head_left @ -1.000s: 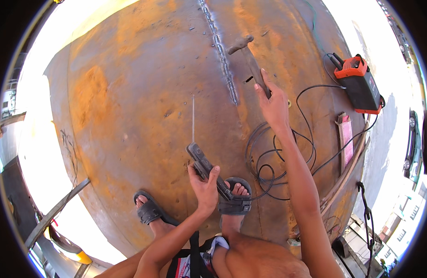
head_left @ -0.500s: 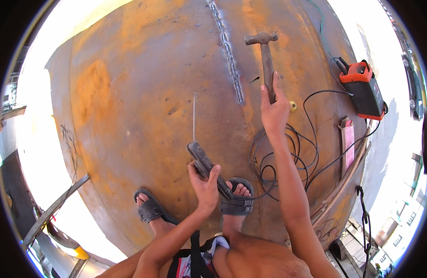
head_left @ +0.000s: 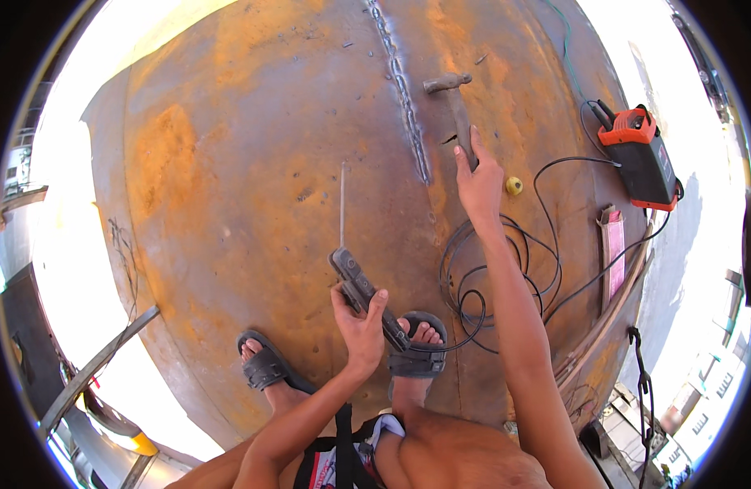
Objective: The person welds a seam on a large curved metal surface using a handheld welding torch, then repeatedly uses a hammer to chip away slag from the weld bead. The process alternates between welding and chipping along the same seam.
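My left hand [head_left: 363, 330] is closed around a black welding electrode holder [head_left: 365, 293]. A thin welding rod [head_left: 343, 204] sticks up from its jaw, pointing away from me over the rusty steel plate [head_left: 229, 220]. In my right hand [head_left: 480, 186] is a hammer [head_left: 459, 114], gripped by the lower part of its handle, its head at the far end. The hammer head is just right of a silvery weld bead [head_left: 400, 90] that runs along the plate. Whether the head touches the plate I cannot tell.
An orange and black welding machine [head_left: 640, 159] stands at the right, its black cable [head_left: 449, 285] coiled beside my right forearm. A pink electrode box [head_left: 612, 253] lies below it. A small yellow round object [head_left: 514, 186] sits near my right hand. My sandalled feet [head_left: 416, 338] stand on the plate.
The hammer head has come down toward me and slightly left, its handle tilting more. My right hand has shifted a little with it. My left hand and the electrode holder stay nearly still.
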Available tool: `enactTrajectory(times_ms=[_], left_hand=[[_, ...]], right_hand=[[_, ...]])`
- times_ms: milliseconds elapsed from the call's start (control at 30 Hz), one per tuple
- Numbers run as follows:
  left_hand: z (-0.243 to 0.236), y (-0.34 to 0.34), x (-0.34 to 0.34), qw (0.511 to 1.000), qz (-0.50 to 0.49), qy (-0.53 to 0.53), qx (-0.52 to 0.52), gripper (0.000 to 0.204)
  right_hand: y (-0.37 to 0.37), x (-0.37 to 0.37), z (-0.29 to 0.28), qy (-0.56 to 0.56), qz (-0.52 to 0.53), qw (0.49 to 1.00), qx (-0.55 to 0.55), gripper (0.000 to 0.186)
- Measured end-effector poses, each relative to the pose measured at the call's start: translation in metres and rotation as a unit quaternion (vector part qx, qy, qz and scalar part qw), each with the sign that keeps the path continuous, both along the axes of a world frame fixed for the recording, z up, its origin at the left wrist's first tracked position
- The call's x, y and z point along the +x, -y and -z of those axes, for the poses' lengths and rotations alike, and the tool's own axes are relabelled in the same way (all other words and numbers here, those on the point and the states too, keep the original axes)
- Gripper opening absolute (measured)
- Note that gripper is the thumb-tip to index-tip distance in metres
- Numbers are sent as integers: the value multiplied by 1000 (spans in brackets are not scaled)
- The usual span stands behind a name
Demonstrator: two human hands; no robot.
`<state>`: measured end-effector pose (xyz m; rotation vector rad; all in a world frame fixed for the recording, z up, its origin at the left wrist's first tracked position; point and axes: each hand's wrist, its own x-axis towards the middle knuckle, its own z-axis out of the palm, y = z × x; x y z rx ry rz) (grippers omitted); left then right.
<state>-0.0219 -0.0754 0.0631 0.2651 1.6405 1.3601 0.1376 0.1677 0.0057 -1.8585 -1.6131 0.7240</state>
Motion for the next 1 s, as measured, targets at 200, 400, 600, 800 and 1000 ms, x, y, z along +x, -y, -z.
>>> enactTrajectory(times_ms=[200,400,600,800,1000], left_hand=[[1,10,-6,1000,18,6,8,44],[-3,16,-3,999,23,-21,32,46],[-2,11,-7,1000,4,-1,0,36],[-6,7,-4,998,25,48,-11,39],[-12,-10,9,997,74,-14,-27,44]], right_hand=[[30,7,-4,0,-194,981,-11,54],[43,-2,-51,1,-320,933,-162,51],[41,17,-43,-23,-142,982,-123,55],[16,62,-10,48,-73,996,-35,56],[-7,61,-9,243,-104,958,112,54]])
